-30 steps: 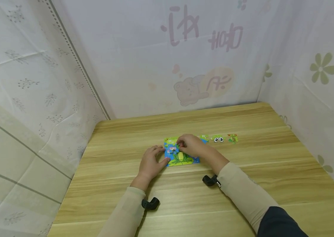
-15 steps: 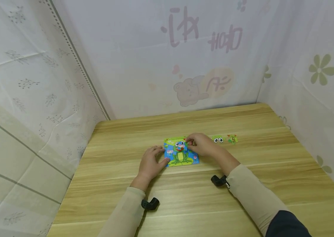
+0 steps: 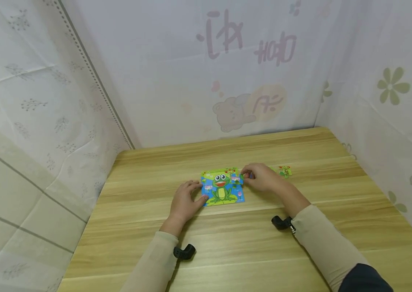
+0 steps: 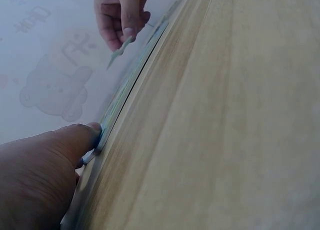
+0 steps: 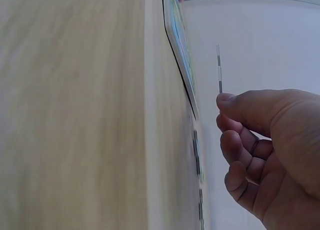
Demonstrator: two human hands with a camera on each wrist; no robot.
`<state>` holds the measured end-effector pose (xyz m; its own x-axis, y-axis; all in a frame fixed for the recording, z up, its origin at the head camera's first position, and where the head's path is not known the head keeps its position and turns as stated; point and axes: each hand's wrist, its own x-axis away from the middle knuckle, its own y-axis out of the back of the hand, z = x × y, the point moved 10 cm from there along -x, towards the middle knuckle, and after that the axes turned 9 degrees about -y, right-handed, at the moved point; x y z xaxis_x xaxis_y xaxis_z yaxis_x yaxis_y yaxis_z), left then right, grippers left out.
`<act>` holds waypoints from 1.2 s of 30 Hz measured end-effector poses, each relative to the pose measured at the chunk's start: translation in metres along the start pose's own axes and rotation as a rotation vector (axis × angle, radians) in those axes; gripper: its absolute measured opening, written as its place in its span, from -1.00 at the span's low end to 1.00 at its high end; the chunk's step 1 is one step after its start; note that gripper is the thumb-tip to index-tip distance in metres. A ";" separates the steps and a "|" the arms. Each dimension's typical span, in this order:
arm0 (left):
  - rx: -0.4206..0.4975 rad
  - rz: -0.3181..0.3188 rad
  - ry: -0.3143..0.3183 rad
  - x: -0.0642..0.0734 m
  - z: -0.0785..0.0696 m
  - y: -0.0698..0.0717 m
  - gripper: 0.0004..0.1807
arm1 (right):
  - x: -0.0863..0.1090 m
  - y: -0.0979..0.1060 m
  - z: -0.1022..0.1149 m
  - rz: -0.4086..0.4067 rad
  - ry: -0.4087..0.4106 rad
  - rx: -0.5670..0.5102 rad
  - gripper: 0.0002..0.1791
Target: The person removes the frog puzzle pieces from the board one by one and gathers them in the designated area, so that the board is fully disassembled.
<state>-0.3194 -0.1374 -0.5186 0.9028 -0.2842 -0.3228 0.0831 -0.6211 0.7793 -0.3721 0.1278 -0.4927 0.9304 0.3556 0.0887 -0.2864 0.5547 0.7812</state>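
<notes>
Left hand: at the near left side of the scene, the left hand rests against the puzzle's left edge, thumb spread away from the fingers, thumb tip touching the board.
Right hand: the right hand is raised at the puzzle's far right, thumb and index finger pinching a puzzle piece.
Puzzle piece: the small puzzle piece, blue with a pink flower, is tilted in the air, apart from the board.
Frog puzzle: the frog puzzle lies flat between the hands, showing a green frog with a red mouth on blue.
Loose piece: a loose piece, green with red spots, lies right of the right hand.
Table: the wooden table carries everything.
Backdrop: a pale cloth with a faint bear hangs beyond.
</notes>
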 end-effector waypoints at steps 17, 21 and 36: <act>-0.012 -0.001 -0.009 0.000 0.002 -0.002 -0.47 | 0.018 0.014 -0.026 -0.001 -0.029 -0.023 -0.74; -0.006 0.001 -0.005 0.000 0.002 -0.001 -0.46 | 0.021 0.017 -0.028 -0.004 -0.027 -0.016 -0.74; -0.015 -0.004 0.010 -0.001 0.005 -0.003 -0.47 | 0.026 0.018 -0.034 0.006 -0.028 -0.018 -0.77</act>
<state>-0.3229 -0.1388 -0.5229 0.9065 -0.2749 -0.3205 0.0927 -0.6110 0.7862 -0.3611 0.1722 -0.4970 0.9347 0.3380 0.1103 -0.2956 0.5664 0.7693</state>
